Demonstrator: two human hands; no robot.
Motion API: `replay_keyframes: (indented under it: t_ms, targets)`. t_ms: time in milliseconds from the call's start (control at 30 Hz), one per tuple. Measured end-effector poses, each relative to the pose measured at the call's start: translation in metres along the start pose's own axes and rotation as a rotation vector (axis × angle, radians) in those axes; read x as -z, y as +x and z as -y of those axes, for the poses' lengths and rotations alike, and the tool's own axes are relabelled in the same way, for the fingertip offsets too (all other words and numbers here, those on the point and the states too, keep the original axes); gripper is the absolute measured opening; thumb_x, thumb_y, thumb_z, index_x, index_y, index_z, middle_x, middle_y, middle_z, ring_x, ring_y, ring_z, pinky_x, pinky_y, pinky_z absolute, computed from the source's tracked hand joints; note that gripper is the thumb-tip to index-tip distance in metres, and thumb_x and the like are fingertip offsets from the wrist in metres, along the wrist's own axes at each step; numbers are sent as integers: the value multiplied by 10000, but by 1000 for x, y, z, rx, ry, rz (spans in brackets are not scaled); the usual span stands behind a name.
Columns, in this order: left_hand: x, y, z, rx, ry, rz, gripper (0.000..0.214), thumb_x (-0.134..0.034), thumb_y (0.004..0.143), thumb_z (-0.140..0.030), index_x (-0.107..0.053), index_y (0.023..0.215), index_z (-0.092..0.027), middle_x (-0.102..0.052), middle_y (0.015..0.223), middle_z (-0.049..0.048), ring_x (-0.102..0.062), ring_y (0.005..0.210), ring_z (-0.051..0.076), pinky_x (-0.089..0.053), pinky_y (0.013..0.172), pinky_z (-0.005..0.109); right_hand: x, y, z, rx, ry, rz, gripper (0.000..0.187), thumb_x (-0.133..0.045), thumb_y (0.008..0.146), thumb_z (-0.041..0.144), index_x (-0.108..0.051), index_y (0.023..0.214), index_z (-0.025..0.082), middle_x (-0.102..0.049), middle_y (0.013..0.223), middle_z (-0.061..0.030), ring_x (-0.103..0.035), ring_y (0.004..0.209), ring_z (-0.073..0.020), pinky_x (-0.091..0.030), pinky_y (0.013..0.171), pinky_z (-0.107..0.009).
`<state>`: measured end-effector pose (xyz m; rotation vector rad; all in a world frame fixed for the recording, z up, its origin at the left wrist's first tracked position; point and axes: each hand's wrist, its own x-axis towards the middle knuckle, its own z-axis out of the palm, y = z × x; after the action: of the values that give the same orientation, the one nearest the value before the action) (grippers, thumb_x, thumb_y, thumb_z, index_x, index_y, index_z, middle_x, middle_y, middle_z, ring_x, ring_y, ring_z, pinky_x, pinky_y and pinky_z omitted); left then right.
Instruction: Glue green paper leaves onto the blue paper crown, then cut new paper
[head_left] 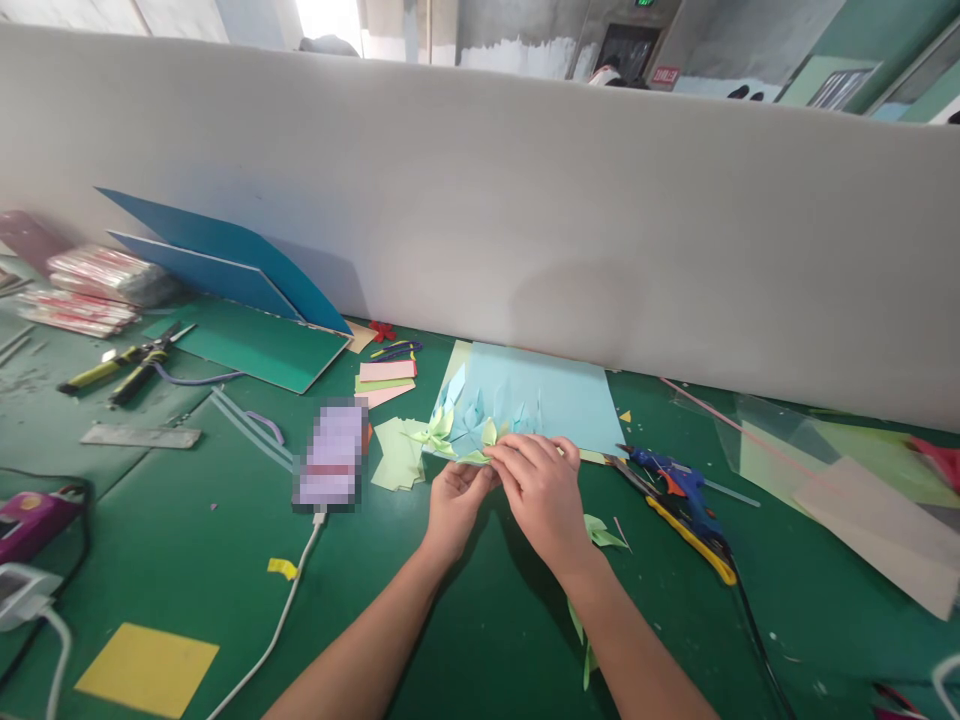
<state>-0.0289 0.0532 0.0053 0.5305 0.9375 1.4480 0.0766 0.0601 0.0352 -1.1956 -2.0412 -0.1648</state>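
Wire cutters [127, 365] lie toward the green table's [465, 640] left edge, with a phone [334, 455] nearer the middle. The left hand [454, 495], fingers curled, pinches a pale green folded paper piece [474, 457] at the near edge of a light blue sheet [555, 395]. The right hand [544, 490], fingers bent close, holds the piece from its other side. A blue glue gun [679, 490] lies just to the right.

Before you, a white partition board [525, 200] spans the far edge of the green table [465, 640]. Above the board's top edge you see a bright window [330, 18] at left, a grey patched wall [517, 40] at centre and green wall panels [862, 50] at right.
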Motion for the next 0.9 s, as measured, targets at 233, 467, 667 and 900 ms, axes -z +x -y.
replay_keyframes:
  t_ms: [233, 467, 667, 900]
  targets:
    - [2, 0, 0, -37, -11, 43, 324, -825, 527, -332, -696, 754, -141, -747, 787, 61, -686, 786, 214, -525, 808, 365, 2, 0, 1, -3, -4, 4, 165, -507, 892, 133, -640, 854, 221, -695, 852, 1, -593, 839, -164, -257, 785, -337]
    - [3, 1, 0, -69, 33, 70, 302, -811, 551, -336, -713, 759, -141, -745, 750, 59, -684, 733, 201, -535, 779, 351, 5, 1, 3, 15, 0, 11, 205, -467, 905, 127, -647, 884, 222, -697, 859, -7, -580, 832, -160, -258, 761, -332]
    - [6, 3, 2, -75, 42, 60, 261, -803, 563, -328, -711, 724, -144, -750, 776, 67, -683, 719, 196, -530, 783, 347, 8, 1, 4, 7, 1, 76, 204, -477, 887, 114, -647, 921, 221, -691, 898, -8, -577, 862, -161, -260, 763, -336]
    - [5, 3, 1, -84, 65, 83, 231, -791, 586, -304, -719, 718, -128, -742, 763, 79, -675, 861, 242, -494, 860, 371, 10, 0, 4, 27, -39, 121, 295, -458, 838, 46, -651, 964, 230, -681, 917, -11, -567, 878, -161, -267, 757, -337]
